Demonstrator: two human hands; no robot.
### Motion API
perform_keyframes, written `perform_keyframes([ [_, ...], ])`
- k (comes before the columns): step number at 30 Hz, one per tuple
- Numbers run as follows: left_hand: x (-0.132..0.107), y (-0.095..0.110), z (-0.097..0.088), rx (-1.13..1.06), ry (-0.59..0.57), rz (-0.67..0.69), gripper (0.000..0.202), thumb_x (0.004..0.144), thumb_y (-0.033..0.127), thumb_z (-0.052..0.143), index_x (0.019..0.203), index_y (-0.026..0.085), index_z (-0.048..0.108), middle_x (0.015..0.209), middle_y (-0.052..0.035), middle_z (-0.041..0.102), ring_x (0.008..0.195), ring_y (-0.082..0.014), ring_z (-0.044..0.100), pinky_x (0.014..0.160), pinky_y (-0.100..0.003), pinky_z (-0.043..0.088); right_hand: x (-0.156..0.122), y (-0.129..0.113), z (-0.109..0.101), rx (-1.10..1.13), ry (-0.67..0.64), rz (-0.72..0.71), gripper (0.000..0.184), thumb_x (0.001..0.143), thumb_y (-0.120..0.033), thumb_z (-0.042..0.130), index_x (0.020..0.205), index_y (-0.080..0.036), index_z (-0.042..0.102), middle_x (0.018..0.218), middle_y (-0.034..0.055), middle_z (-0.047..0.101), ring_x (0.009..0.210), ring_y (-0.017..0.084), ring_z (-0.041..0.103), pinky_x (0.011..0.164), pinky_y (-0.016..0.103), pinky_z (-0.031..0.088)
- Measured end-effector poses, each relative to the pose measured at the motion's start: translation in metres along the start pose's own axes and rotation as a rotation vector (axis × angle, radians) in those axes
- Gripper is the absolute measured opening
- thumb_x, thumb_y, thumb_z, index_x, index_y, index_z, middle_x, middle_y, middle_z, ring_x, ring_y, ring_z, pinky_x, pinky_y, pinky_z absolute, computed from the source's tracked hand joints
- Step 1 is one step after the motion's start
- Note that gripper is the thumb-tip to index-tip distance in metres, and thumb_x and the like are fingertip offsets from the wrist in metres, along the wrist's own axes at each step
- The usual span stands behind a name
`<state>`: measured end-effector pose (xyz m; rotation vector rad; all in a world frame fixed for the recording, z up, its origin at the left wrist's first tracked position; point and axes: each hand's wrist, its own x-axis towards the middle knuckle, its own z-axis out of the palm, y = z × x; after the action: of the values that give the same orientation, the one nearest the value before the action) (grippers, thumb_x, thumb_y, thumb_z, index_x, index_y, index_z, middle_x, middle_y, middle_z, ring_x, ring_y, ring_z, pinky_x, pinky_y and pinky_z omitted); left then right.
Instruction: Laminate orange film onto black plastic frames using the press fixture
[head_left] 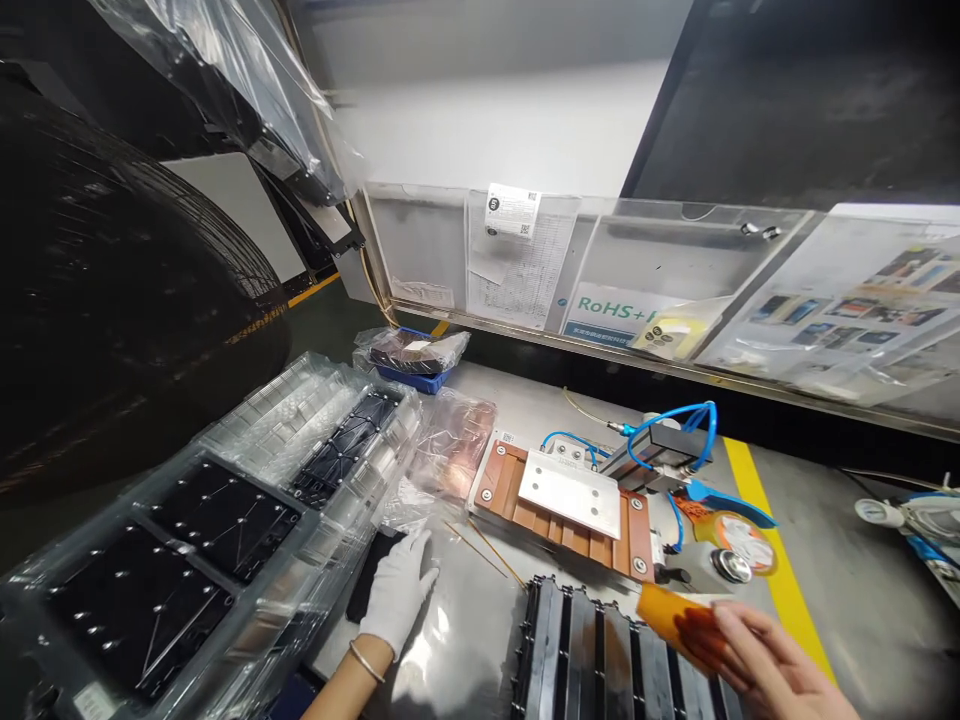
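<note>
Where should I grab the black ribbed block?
Probably grip the black ribbed block by its left edge, from the left with your gloved left hand: that edge lies exposed, while your right hand and its orange film overhang the right side.

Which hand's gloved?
The left hand wears a white glove, with a thin bangle at the wrist. The right hand is bare and grips a piece of orange film.

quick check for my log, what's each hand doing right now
left: white-gloved hand, open, beside a black pad
right: bare hand, closed on an orange sheet
</note>
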<state>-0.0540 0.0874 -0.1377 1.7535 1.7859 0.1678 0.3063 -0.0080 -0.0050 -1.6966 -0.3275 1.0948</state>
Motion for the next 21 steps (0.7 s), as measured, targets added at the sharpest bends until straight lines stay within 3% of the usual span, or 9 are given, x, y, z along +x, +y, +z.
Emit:
perform_keyframes([
  [1,-0.003,0.008,-0.005,0.024,0.052,0.056,0.05,0.081,0.018,0.052,0.131,0.019,0.051,0.137,-0.0115,0.052,0.125,-0.0276,0.047,0.107,-0.044,0.035,-0.002,-0.001,0.007,-0.096,-0.084,0.002,0.051,0.045,-0.058,0.085,0.076,-0.022,0.066,0.079,0.0059,0.073,0.08,0.027,0.07,0.07,0.031,0.061],
  [3,-0.011,0.033,-0.018,-0.017,0.093,0.182,0.043,0.084,0.02,0.05,0.126,0.023,0.057,0.133,-0.0074,0.057,0.123,-0.0247,0.05,0.108,-0.041,0.035,-0.006,-0.001,0.022,-0.256,-0.318,-0.016,0.042,0.06,-0.06,0.078,0.075,-0.022,0.066,0.077,0.0041,0.071,0.078,0.023,0.068,0.071,0.029,0.058],
  [5,-0.022,0.065,-0.035,-0.2,-0.017,0.251,0.03,0.086,0.027,0.051,0.111,0.024,0.067,0.115,-0.0041,0.068,0.109,-0.0216,0.06,0.101,-0.036,0.043,-0.008,0.002,0.039,-0.369,-0.536,-0.062,0.036,0.073,-0.058,0.069,0.077,-0.022,0.063,0.074,0.0019,0.068,0.074,0.019,0.065,0.069,0.027,0.054],
  [6,-0.027,0.082,-0.044,-0.327,-0.155,0.251,0.025,0.086,0.029,0.054,0.104,0.024,0.071,0.107,-0.0021,0.071,0.102,-0.0196,0.063,0.096,-0.031,0.047,-0.01,0.004,0.048,-0.423,-0.61,-0.09,0.034,0.077,-0.056,0.065,0.078,-0.022,0.062,0.073,0.0014,0.066,0.072,0.018,0.063,0.067,0.027,0.052],
  [9,-0.041,0.126,-0.065,-0.47,-0.477,0.336,0.019,0.083,0.032,0.061,0.094,0.025,0.075,0.091,0.002,0.075,0.087,-0.0156,0.067,0.079,-0.023,0.049,-0.013,0.007,0.073,-0.571,-0.718,-0.167,0.03,0.082,-0.05,0.059,0.079,-0.02,0.06,0.075,0.0021,0.063,0.071,0.017,0.058,0.068,0.028,0.047],
  [13,-0.046,0.157,-0.074,-0.152,-0.482,0.449,0.018,0.084,0.034,0.061,0.082,0.025,0.076,0.076,0.0013,0.073,0.071,-0.0148,0.064,0.064,-0.023,0.041,-0.021,0.0,0.09,-0.637,-0.765,-0.16,0.026,0.084,-0.045,0.056,0.081,-0.019,0.061,0.077,0.0023,0.063,0.073,0.018,0.056,0.068,0.029,0.043],
  [16,-0.045,0.161,-0.07,0.116,-0.505,0.446,0.021,0.087,0.035,0.056,0.081,0.024,0.074,0.079,-0.0009,0.073,0.072,-0.0171,0.064,0.063,-0.026,0.039,-0.022,-0.005,0.082,-0.592,-0.835,-0.123,0.026,0.083,-0.046,0.061,0.089,-0.02,0.062,0.084,0.002,0.065,0.079,0.017,0.057,0.072,0.028,0.044],
  [19,-0.044,0.154,-0.066,0.279,-0.513,0.434,0.022,0.089,0.03,0.05,0.085,0.025,0.071,0.085,-0.0019,0.073,0.075,-0.0186,0.064,0.065,-0.027,0.04,-0.008,0.001,0.054,-0.499,-0.909,-0.027,0.043,0.08,-0.053,0.064,0.11,-0.023,0.06,0.104,0.0049,0.066,0.092,0.019,0.06,0.084,0.031,0.046],
  [21,-0.041,0.146,-0.066,0.257,-0.477,0.378,0.024,0.089,0.028,0.046,0.085,0.025,0.069,0.084,-0.0008,0.072,0.072,-0.0173,0.063,0.065,-0.027,0.04,0.013,0.012,0.028,-0.436,-0.752,-0.007,0.052,0.079,-0.063,0.058,0.111,-0.022,0.061,0.1,0.0064,0.068,0.089,0.021,0.063,0.081,0.034,0.049],
])
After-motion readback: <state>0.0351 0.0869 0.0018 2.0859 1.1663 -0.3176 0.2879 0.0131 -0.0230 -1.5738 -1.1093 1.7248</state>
